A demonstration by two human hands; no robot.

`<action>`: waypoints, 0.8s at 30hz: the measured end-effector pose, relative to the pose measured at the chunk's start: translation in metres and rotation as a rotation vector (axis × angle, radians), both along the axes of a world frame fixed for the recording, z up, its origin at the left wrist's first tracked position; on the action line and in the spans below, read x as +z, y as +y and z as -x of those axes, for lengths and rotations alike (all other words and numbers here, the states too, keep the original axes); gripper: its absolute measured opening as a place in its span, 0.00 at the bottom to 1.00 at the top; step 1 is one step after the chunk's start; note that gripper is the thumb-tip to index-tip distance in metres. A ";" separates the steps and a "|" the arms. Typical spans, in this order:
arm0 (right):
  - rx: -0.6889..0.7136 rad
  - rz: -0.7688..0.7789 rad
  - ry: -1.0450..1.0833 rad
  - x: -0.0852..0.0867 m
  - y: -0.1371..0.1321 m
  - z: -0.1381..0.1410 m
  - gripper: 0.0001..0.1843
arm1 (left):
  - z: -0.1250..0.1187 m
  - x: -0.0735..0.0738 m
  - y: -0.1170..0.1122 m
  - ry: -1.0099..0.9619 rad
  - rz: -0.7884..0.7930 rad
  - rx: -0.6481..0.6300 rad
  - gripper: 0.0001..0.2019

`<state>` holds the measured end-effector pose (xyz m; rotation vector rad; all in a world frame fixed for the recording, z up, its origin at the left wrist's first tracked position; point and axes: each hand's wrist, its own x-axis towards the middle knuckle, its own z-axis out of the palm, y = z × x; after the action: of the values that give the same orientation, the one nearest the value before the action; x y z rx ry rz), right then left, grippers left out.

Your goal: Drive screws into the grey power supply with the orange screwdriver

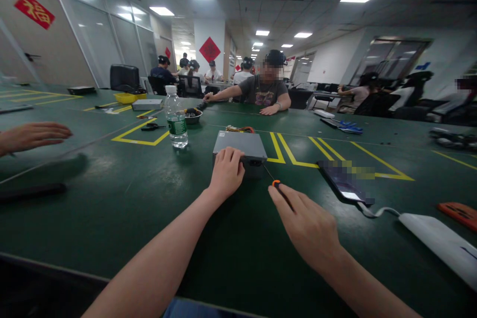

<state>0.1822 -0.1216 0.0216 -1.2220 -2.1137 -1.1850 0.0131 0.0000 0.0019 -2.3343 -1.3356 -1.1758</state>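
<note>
A grey metal computer power supply (pixel 244 142) lies on the green table, with a bundle of coloured wires (pixel 240 129) behind it. My left hand (pixel 228 171) is closed over its near left side, fingers resting on the top edge. In my right hand (pixel 307 218) is a screwdriver (pixel 276 184) with an orange and black handle. Its thin shaft points up and left, the tip by the right end of the power supply's near face. Whether the tip sits in a screw is too small to tell.
A water bottle (pixel 176 119) stands left of the power supply, before a metal bowl (pixel 193 116). At right lie a phone (pixel 345 184), a white power bank (pixel 439 241) and an orange object (pixel 458 213). Another person's hand (pixel 35 136) reaches in from the left; someone sits opposite.
</note>
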 end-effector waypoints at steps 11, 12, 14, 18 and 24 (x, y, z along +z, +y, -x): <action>-0.072 0.084 -0.033 -0.008 0.001 0.006 0.17 | -0.001 0.000 0.000 0.000 -0.001 0.005 0.11; -0.055 0.073 -0.031 -0.007 0.000 0.005 0.17 | -0.001 0.000 0.000 -0.002 0.001 0.005 0.11; -0.033 0.034 -0.018 -0.006 -0.002 0.002 0.15 | -0.001 0.000 0.000 -0.003 0.005 0.001 0.11; -0.027 -0.032 -0.035 -0.004 -0.001 -0.003 0.12 | -0.001 0.000 0.000 0.000 0.000 -0.002 0.11; -0.090 0.055 -0.019 -0.008 0.000 0.006 0.14 | -0.001 0.001 0.000 0.005 -0.004 -0.003 0.11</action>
<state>0.1761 -0.1216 0.0136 -1.3482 -2.1385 -1.1875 0.0139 -0.0002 0.0031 -2.3359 -1.3264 -1.1716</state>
